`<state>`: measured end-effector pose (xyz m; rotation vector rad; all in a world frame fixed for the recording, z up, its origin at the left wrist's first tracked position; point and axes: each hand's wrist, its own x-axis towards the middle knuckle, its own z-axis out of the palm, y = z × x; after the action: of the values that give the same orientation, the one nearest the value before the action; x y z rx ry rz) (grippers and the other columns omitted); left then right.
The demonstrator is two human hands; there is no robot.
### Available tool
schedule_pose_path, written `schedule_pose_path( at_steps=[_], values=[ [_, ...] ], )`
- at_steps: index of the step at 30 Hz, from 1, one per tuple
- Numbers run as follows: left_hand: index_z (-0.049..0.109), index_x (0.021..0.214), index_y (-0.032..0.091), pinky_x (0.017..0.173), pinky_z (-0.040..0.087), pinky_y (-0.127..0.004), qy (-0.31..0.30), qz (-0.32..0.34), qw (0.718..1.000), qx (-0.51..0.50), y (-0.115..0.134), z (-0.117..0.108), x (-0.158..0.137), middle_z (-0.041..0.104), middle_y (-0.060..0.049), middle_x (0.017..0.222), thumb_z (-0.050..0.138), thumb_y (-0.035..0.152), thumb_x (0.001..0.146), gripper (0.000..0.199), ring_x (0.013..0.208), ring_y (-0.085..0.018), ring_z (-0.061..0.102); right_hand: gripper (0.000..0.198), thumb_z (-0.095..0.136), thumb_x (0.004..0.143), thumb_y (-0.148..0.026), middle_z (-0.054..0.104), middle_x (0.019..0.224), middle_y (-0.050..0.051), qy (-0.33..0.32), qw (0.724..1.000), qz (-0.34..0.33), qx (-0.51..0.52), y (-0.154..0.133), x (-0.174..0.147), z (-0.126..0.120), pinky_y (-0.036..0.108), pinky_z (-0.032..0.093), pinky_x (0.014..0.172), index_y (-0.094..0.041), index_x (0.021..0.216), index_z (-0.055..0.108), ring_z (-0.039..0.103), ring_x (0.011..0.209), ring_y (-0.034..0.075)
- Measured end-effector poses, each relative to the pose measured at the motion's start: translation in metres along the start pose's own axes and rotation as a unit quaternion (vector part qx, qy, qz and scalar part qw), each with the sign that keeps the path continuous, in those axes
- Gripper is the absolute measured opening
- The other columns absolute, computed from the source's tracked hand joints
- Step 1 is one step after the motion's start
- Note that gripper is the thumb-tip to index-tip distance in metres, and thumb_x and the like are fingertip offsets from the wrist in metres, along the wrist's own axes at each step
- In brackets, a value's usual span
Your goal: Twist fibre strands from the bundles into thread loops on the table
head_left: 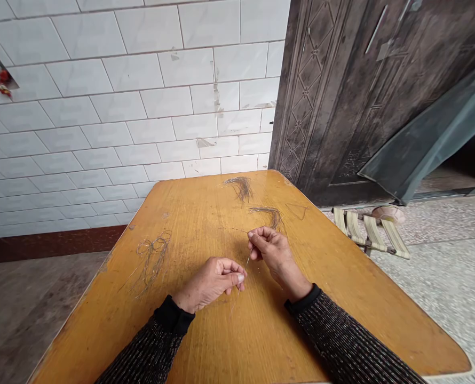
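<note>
My left hand (215, 282) pinches a thin wire (248, 259) between thumb and fingertips, just above the wooden table. Further up the same wire, my right hand (271, 253) grips it in a pinch, and a fine end sticks out to the left of those fingers. A short stretch of the wire runs slanting between the two hands. Just beyond my right hand lies a bundle of bent wires (272, 214), partly covered by the hand. Behind it rests a second bent bundle (241, 186). On the left side of the table is a looped tangle of wire (153, 258).
The wooden table (197, 341) has rounded corners and reaches a white tiled wall (145, 69). A single bent wire (297, 210) lies near its right edge. To the right are a folding stool (369, 232) with striped straps, a dark carved door (333, 96) and a grey-green curtain (429, 128).
</note>
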<state>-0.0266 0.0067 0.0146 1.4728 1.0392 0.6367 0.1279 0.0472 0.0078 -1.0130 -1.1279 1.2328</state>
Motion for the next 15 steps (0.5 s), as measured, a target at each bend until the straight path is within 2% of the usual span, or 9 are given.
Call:
schedule_pose_path(
  at_steps=[4,8,12,15],
  values=[
    [0.056,0.076,0.013,0.049,0.033,-0.018,-0.012,0.004,1.000,-0.012,0.001,0.002,-0.002,0.054,0.001,0.062,0.053,0.024,0.073,0.013,0.051,-0.006,0.043,0.024,0.060,0.066,-0.038,0.052,0.045,-0.004,-0.003,1.000,-0.003,0.009,0.000,0.000,-0.001,0.017,0.031,0.034,-0.017,0.061,0.049,0.042,0.031,0.005],
    [0.055,0.076,0.013,0.047,0.032,-0.018,-0.010,-0.017,1.000,-0.019,0.002,0.005,-0.005,0.054,0.001,0.064,0.053,0.026,0.072,0.014,0.047,-0.004,0.042,0.025,0.062,0.064,-0.037,0.052,0.045,-0.004,0.023,0.999,-0.014,0.023,-0.005,0.003,-0.005,0.017,0.031,0.034,-0.017,0.059,0.049,0.043,0.031,0.005],
    [0.055,0.073,0.013,0.047,0.032,-0.018,0.024,-0.019,0.999,-0.010,0.001,0.006,-0.002,0.056,0.001,0.063,0.056,0.029,0.071,0.016,0.047,-0.005,0.042,0.027,0.064,0.062,-0.038,0.055,0.047,-0.003,0.036,0.999,0.013,0.026,-0.011,0.009,-0.012,0.017,0.032,0.034,-0.016,0.059,0.049,0.045,0.033,0.005],
    [0.056,0.070,0.012,0.046,0.032,-0.018,0.068,-0.007,0.997,-0.024,0.004,0.004,0.008,0.055,0.001,0.058,0.058,0.029,0.069,0.017,0.046,-0.005,0.042,0.029,0.064,0.062,-0.041,0.060,0.058,-0.001,0.040,0.999,0.028,0.020,-0.014,0.015,-0.021,0.016,0.032,0.033,-0.015,0.069,0.052,0.050,0.037,0.006]
  ],
)
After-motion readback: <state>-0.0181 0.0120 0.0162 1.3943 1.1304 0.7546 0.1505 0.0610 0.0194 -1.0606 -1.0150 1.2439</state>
